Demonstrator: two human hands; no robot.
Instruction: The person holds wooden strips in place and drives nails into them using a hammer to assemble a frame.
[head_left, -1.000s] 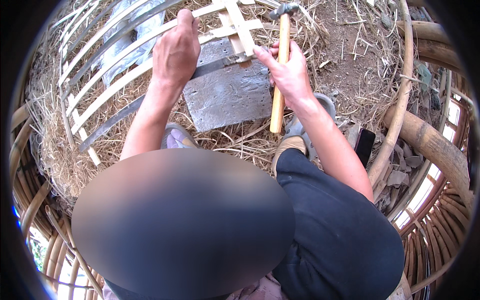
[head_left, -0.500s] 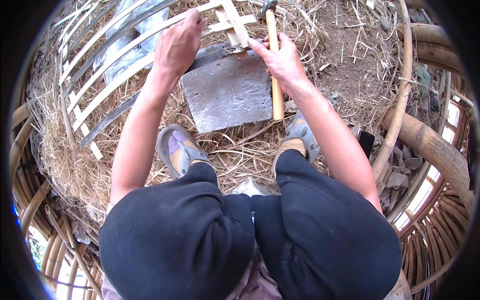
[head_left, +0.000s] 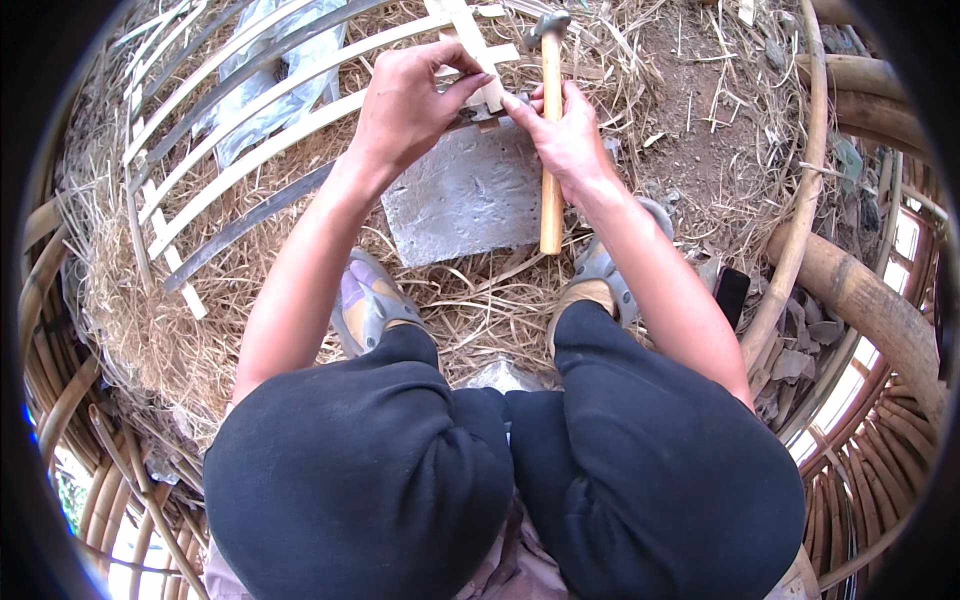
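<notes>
Near the top centre, my left hand (head_left: 410, 105) has its thumb and forefinger pinched together beside a pale upright strip (head_left: 472, 42). Anything between those fingertips is too small to make out. My right hand (head_left: 568, 145) is closed around a hammer (head_left: 551, 185) with a wooden handle and dark metal head, held upright; its thumb reaches to the strip's lower end. That strip crosses others in a lattice of pale and dark bamboo-like slats (head_left: 262, 172) that spreads to the left. Under the hands, the lattice edge lies over the far edge of a grey block (head_left: 460, 200).
Dry straw (head_left: 470, 325) covers the ground around my sandalled feet. Clear plastic sheeting (head_left: 275, 95) lies beneath the slats. A dark phone (head_left: 732, 294) rests at the right, near a curved bamboo pole (head_left: 800, 215). Bamboo furniture frames (head_left: 870, 290) stand on both sides.
My left hand has moved right along the lattice to the upright strip, its fingers now pinched. The hammer has shifted slightly downward in view with my right hand; the lattice has shifted a little.
</notes>
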